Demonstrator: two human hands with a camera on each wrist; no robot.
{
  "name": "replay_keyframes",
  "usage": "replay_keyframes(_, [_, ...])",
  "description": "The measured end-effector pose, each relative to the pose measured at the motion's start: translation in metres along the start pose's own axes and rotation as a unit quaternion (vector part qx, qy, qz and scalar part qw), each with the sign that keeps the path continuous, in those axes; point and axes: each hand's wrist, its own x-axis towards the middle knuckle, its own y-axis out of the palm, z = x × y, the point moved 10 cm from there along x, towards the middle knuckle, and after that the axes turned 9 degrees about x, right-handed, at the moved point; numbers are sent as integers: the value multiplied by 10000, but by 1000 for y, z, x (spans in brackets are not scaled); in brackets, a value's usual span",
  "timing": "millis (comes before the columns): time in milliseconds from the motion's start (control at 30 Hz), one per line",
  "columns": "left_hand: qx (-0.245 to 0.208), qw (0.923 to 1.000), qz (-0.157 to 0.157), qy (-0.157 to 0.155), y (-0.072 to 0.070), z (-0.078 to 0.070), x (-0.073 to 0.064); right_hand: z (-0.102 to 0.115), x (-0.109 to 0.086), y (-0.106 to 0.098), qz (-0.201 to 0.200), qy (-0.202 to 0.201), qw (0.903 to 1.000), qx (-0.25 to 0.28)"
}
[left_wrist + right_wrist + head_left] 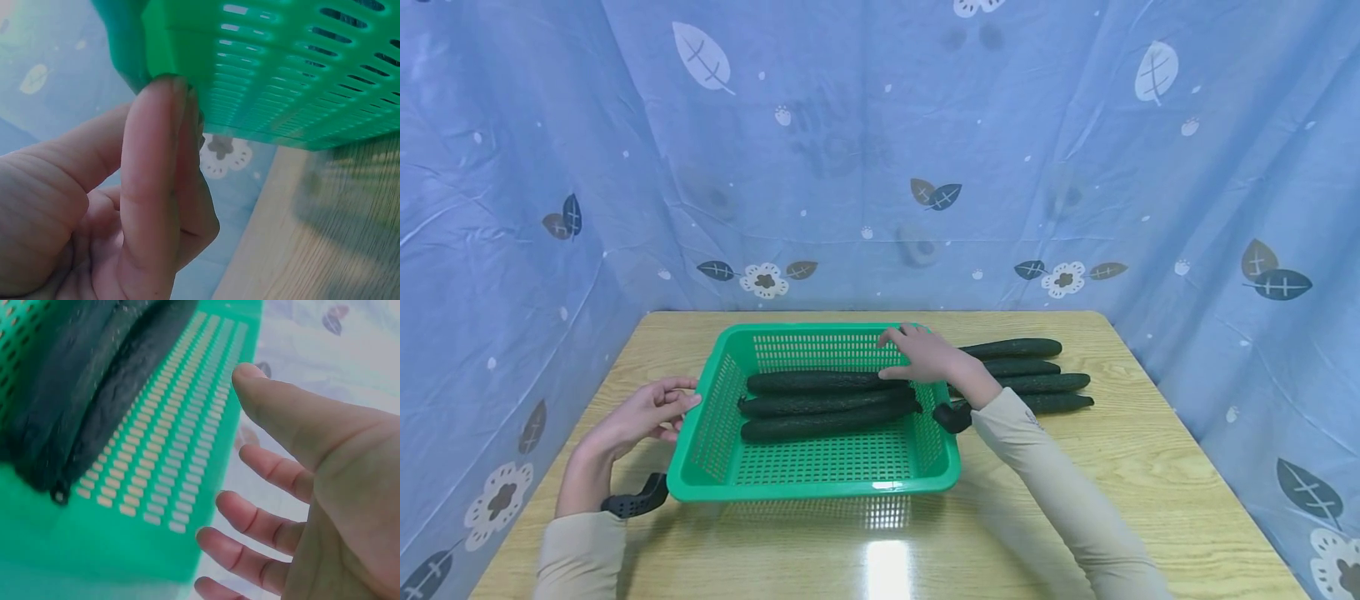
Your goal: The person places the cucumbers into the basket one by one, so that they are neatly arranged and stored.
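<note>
One green basket sat on your table, and you had three dark cucumbers inside it, side by side, lying left to right toward the far half! Off to the right, four more cucumbers lay on the wood just beyond the basket's right wall: seven in all, with two hands at work.

Your left hand came in from the near left and pinched the basket's left rim, thumb and fingers drawn close together on the plastic. Your right hand reached across from the near right, over the far right corner, palm turned inward, fingers loosely bent and well apart, thumb out toward the far cucumber's right end. It had hold of nothing; the right wrist view showed a gap between it and the cucumbers there.

Your right hand, wrist and the basket hid the left ends of the four outside. In the left wrist view, your fingers overlapped, so some fingertips were lost and the basket ran out of the picture. The right wrist view cut off your little finger, and its cucumbers merged into one blurred dark mass, too murky to count.
</note>
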Motion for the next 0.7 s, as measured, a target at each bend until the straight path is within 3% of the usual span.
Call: replay_keyframes(700, [-8,10000,-84,37,0,1,0,-47,-61,-37,-1201,-327,9922,69])
